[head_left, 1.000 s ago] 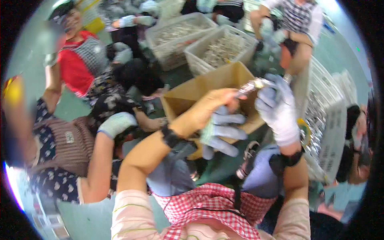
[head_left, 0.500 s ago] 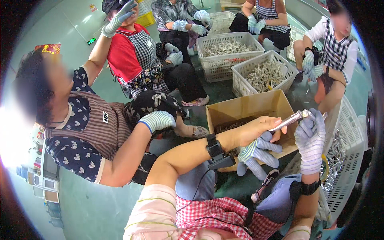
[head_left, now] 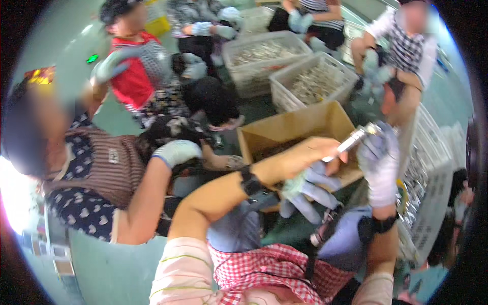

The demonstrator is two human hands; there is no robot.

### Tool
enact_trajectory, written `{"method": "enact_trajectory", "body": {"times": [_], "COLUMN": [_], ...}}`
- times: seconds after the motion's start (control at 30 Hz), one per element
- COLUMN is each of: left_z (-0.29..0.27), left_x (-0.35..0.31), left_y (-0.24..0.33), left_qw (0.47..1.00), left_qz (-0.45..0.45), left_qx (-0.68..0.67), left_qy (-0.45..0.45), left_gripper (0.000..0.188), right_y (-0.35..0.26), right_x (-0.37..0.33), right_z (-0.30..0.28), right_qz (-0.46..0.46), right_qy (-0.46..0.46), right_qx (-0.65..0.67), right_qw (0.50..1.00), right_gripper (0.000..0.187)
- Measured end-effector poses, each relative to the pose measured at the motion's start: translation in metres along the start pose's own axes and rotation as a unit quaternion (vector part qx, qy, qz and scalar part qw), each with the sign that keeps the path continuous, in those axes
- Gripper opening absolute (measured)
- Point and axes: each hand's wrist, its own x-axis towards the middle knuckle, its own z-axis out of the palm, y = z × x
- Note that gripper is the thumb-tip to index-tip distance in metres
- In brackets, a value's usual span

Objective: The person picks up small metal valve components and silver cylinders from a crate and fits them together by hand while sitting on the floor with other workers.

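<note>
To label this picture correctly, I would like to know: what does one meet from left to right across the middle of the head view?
Co-worker's brown striped apron, co-worker's pale glove, bare left grip, silver metal piece, gloved right grip, perforated white plastic crate.

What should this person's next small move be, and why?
Probably to steady the slim, shiny silver metal piece with the bare left hand while the grey-gloved right hand makes a small adjustment at its upper end. The left pinches its lower end and the right is at the other, so both seem placed for that; blur hides finer detail.
</note>
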Motion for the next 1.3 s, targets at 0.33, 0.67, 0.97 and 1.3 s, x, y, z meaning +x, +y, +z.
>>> {"method": "enact_trajectory", "body": {"times": [0.33, 0.67, 0.97, 1.3], "left_z": [-0.020, -0.007, 0.002, 0.005], "left_x": [0.005, 0.006, 0.003, -0.005], "left_y": [-0.017, -0.015, -0.019, -0.018], "left_qw": [0.986, 0.997, 0.977, 0.978], "left_qz": [-0.014, -0.006, -0.058, -0.078], "left_qx": [-0.135, -0.050, -0.177, -0.184], "left_qy": [0.101, 0.062, 0.102, 0.060], "left_gripper": [0.037, 0.034, 0.053, 0.055], "right_y": [-0.002, 0.005, 0.029, 0.040], "right_x": [-0.013, -0.016, -0.022, -0.034], "right_z": [0.009, 0.012, 0.012, 0.020], "right_qz": [-0.006, 0.019, 0.133, 0.190], "right_qy": [-0.046, -0.105, -0.062, -0.009], "right_qx": [-0.359, -0.424, -0.246, -0.135], "right_qw": [0.932, 0.900, 0.958, 0.973], "right_gripper": [0.033, 0.028, 0.035, 0.041]}}
